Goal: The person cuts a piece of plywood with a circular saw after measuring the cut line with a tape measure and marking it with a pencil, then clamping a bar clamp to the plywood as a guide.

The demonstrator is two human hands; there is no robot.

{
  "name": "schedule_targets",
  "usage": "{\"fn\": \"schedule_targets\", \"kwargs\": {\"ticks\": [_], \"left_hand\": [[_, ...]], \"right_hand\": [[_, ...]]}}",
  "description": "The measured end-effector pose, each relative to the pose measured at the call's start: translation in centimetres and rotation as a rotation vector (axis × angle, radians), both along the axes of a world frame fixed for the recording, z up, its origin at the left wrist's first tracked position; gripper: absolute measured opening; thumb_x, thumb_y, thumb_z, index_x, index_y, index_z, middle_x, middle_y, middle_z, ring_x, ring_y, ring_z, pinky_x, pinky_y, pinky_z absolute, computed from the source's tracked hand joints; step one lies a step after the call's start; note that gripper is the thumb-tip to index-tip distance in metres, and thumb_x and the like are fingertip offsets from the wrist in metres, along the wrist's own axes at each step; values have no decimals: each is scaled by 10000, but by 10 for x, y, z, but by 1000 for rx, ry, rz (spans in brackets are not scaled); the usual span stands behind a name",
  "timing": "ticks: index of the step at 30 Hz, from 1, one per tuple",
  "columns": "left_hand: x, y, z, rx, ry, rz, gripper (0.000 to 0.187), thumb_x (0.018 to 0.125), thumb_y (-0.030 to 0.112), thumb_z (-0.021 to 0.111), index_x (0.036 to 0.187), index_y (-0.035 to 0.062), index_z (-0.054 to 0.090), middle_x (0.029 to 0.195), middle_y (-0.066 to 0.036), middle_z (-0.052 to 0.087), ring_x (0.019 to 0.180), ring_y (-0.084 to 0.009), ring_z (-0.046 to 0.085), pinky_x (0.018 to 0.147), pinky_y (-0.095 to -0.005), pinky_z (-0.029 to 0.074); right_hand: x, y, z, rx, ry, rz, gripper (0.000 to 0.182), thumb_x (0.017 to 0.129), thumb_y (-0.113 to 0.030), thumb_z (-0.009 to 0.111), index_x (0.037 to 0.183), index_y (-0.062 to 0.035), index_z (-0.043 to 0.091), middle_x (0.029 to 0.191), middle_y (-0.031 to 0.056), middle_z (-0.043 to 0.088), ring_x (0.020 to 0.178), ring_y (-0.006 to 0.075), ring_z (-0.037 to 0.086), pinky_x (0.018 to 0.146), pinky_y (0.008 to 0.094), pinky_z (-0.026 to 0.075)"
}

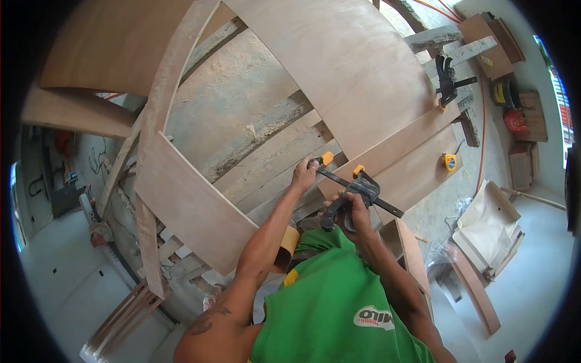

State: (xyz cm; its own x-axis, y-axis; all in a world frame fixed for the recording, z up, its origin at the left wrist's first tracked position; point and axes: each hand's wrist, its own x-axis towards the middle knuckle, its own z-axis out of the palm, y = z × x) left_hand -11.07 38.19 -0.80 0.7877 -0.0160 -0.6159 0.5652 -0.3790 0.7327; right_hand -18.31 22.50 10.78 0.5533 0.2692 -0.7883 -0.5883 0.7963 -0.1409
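Note:
A black bar clamp with yellow-orange pads (362, 190) is held across my body, its bar slanting down to the right. My left hand (304, 176) is closed around the jaw end of the bar, close to one pad. On the pistol-grip handle, my right hand (360, 218) is wrapped below the sliding head. Beyond the clamp lies a large plywood sheet (357, 72), with a long narrow board (399, 140) along its near edge. A second bar clamp (446, 83) grips the far right end of that board.
A yellow tape measure (449, 162) lies on plywood at the right. Rough timber beams (260, 133) carry the sheets, with gaps between them. A curved plywood strip (175, 78) and a panel (187, 199) stand at the left. An open cardboard box (489, 224) sits lower right.

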Motion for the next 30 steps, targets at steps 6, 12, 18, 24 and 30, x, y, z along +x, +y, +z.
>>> {"fn": "schedule_targets", "kwargs": {"ticks": [6,12,18,24,30], "left_hand": [[15,3,-18,-35,120,-221,661,895,432,432,1355,-38,365,1291,-322,444,1245,-410,408,1047,-382,307],[23,-12,-75,-117,284,-299,673,927,459,343,1353,-63,352,1399,-234,376,1318,-309,345,1081,-346,249],[39,-28,-98,-180,297,-318,724,912,536,255,1279,-54,457,1321,-311,419,1289,-360,373,1071,-375,256],[42,-39,-110,-129,464,-217,703,914,511,293,1260,-77,465,1273,-250,497,1211,-315,444,1011,-362,321],[58,-44,-83,-190,453,-280,663,925,489,252,1261,-35,480,1266,-214,515,1191,-291,459,993,-369,346]], "right_hand": [[14,18,-11,-116,85,-63,178,891,-254,486,967,-95,505,867,71,566,888,256,621,829,552,503],[30,42,-21,-255,75,-115,190,890,-244,496,976,-75,490,864,85,595,811,253,665,630,392,561],[47,67,-17,-435,139,-71,239,914,-318,459,969,-86,472,867,49,589,830,206,665,480,272,433],[54,66,-40,-416,189,-208,245,919,-306,471,969,-66,469,899,65,593,810,207,668,483,283,452],[57,77,-45,-419,96,-292,216,903,-259,516,978,-60,474,893,85,592,808,219,665,546,325,516]]}}
